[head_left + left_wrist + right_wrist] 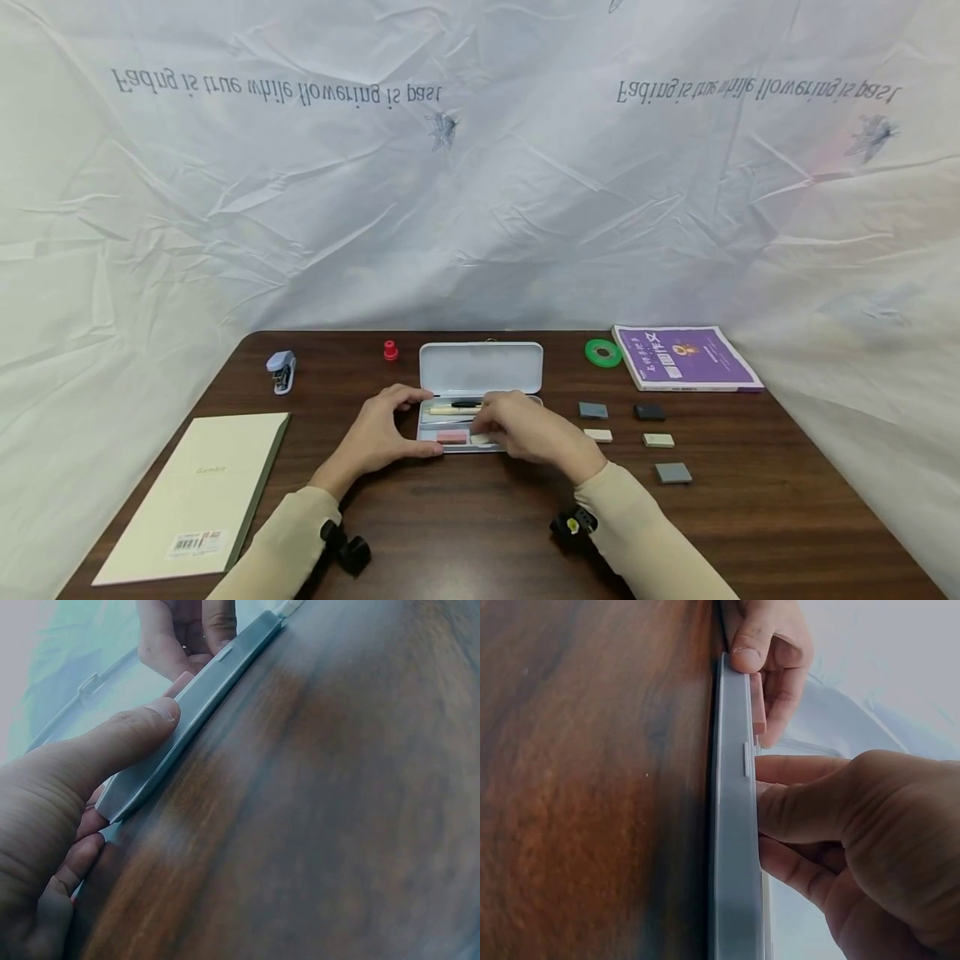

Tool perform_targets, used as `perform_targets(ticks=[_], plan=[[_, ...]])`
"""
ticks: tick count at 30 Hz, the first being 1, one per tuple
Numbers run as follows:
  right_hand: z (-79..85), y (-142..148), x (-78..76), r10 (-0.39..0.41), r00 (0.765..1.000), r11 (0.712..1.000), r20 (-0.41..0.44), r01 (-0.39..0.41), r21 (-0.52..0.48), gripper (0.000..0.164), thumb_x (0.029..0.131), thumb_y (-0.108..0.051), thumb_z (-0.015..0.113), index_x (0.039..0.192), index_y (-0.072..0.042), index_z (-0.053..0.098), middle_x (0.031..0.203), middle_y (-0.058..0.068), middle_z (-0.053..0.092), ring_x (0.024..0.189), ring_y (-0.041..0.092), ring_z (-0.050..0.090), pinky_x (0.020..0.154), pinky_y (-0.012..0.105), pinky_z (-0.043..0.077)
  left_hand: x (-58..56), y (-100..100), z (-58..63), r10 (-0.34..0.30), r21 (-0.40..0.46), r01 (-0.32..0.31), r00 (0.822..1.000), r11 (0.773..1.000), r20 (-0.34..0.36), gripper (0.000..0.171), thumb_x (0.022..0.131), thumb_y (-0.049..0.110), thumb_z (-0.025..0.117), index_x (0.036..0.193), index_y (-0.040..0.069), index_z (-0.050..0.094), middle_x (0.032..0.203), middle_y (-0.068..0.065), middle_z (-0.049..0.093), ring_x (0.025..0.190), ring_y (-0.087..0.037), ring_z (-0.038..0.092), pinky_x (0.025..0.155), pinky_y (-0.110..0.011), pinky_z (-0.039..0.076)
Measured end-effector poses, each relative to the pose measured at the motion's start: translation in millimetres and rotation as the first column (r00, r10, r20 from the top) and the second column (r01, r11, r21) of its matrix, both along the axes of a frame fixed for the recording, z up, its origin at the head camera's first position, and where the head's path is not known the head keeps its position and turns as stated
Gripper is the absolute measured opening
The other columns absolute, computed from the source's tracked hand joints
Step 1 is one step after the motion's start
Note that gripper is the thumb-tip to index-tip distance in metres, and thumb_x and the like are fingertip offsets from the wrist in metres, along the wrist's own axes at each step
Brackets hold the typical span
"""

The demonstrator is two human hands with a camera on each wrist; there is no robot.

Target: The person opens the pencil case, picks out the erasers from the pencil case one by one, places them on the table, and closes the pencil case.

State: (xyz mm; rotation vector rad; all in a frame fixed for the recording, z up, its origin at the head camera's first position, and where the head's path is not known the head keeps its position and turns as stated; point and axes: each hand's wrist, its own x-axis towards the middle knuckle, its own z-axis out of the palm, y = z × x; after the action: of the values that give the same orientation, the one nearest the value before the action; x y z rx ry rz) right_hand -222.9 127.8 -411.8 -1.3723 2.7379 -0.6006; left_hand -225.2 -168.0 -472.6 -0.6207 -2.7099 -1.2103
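Curtain [480, 208]: "Fading is true while flowering is past", upside-down, 2 times; notebook [191, 500]: "Gamb…"

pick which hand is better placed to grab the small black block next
Probably the right hand: nearer the black block on the right side of the table, though it reaches into the pencil case. The left hand grips the case's left end, farther off.

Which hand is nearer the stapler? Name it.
Left. The left hand holds the pencil case by its left end, right of the stapler; the right hand reaches into it, farther right.
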Motion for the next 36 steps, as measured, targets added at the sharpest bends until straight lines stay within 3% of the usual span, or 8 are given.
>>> perform_targets(ticks=[6, 14, 23, 36], plan=[[-1.2, -0.4, -2.4, 0.016, 1.000, 1.000, -0.012, -0.016, 0.009, 0.024, 0.102, 0.007, 0.075, 0.113, -0.012, 0.087, 0.101, 0.002, 0.070, 0.095, 0.014, 0.071, 0.083, 0.027, 0.061, -0.7, 0.3, 0.6, -0.003, 0.006, 0.003, 1.000, 1.000, -0.005, 0.082, 0.072, 0.055, 0.105, 0.141, 0.024, 0.074, 0.138, 0.004, 0.070, 0.120, -0.022, 0.064, 0.107, -0.051, 0.055], [-0.4, 3.0, -2.7, -0.099, 0.993, 0.995, 0.070, 0.100, -0.011, 0.013, 0.103, -0.007, 0.080, 0.109, -0.018, 0.079, 0.107, -0.004, 0.065, 0.095, 0.014, 0.065, 0.084, 0.032, 0.058, -2.0, 0.3, 1.0, 0.001, 0.006, -0.001, 1.000, 1.000, -0.011, 0.083, 0.071, 0.056, 0.105, 0.140, 0.024, 0.075, 0.135, 0.004, 0.071, 0.120, -0.022, 0.065, 0.106, -0.050, 0.056], [-0.8, 2.7, -6.9, -0.050, 0.997, 0.994, 0.056, 0.055, -0.091, 0.021, 0.097, -0.002, 0.085, 0.096, -0.017, 0.070, 0.097, -0.004, 0.067, 0.089, 0.019, 0.066, 0.081, 0.031, 0.056, -2.2, -1.0, 1.1, 0.006, 0.002, -0.006, 1.000, 1.000, -0.007, 0.083, 0.071, 0.058, 0.105, 0.141, 0.025, 0.075, 0.135, 0.004, 0.071, 0.120, -0.023, 0.065, 0.106, -0.051, 0.055], [2.3, 6.4, -3.7, -0.133, 0.988, 0.976, 0.081, 0.145, -0.165, 0.025, 0.090, -0.001, 0.085, 0.098, -0.019, 0.069, 0.094, -0.005, 0.063, 0.084, 0.014, 0.059, 0.075, 0.029, 0.053, -2.8, -0.2, 0.3, -0.002, 0.011, 0.002, 1.000, 1.000, -0.011, 0.083, 0.070, 0.056, 0.106, 0.140, 0.025, 0.075, 0.135, 0.006, 0.071, 0.120, -0.022, 0.065, 0.107, -0.050, 0.055]])
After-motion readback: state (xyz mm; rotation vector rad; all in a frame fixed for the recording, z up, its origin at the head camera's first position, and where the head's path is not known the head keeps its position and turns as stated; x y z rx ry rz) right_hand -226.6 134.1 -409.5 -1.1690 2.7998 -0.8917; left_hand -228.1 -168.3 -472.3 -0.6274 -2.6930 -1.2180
